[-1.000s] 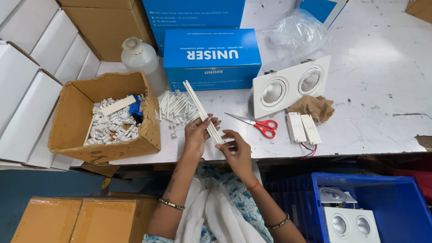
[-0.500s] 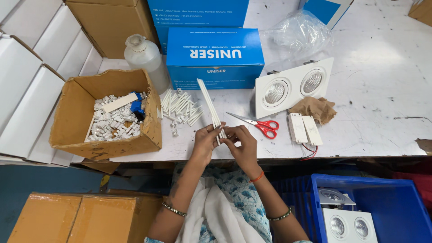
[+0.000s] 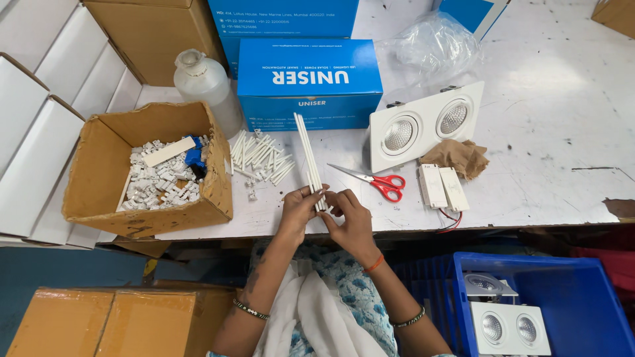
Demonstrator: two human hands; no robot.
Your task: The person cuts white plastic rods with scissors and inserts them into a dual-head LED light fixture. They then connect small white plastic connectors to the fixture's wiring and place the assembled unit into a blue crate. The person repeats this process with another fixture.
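My left hand (image 3: 297, 206) and my right hand (image 3: 349, 218) meet at the table's front edge. Both pinch the near end of a bundle of long thin white strips (image 3: 307, 149), which points away from me toward the blue carton (image 3: 308, 79). A loose pile of short white strips (image 3: 261, 155) lies just left of the bundle. Red-handled scissors (image 3: 377, 182) lie to the right of my hands.
An open cardboard box (image 3: 99, 178) with small white parts sits at the left beside a plastic bottle (image 3: 206, 89). A white twin downlight (image 3: 423, 125), two white driver units (image 3: 442, 187), a brown rag (image 3: 456, 157) and a plastic bag (image 3: 436, 46) lie on the right. A blue crate (image 3: 575, 304) holds more downlights below.
The bundle of strips has swung from leaning left to nearly straight away from me. My hands have closed together on its near end.
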